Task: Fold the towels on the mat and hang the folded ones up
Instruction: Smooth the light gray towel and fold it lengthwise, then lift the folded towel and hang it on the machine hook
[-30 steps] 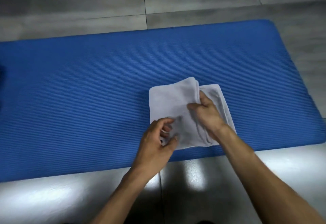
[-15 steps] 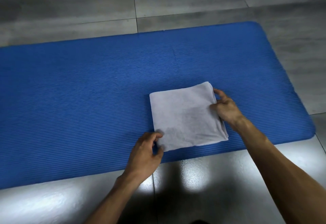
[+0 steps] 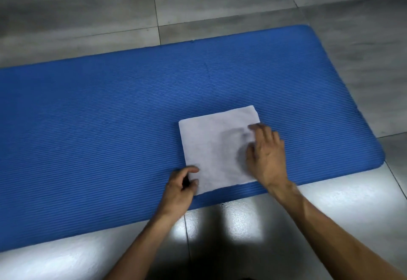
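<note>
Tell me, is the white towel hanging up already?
No, the folded towel lies flat on the blue mat, with the right hand resting on it and the left hand at its near corner.

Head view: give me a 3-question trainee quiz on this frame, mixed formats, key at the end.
1. True or false: the towel lies folded on the mat.
2. Which hand lies flat on top of the towel?
A. left hand
B. right hand
C. neither
3. Fill in: the left hand is at the towel's near-____ corner.

Key
1. True. It is a flat, squarish fold near the mat's near edge.
2. B. The right hand's fingers are spread over the towel's right side.
3. Left. Its thumb and forefinger are curled at that corner; whether they pinch the cloth is hard to tell.
</note>
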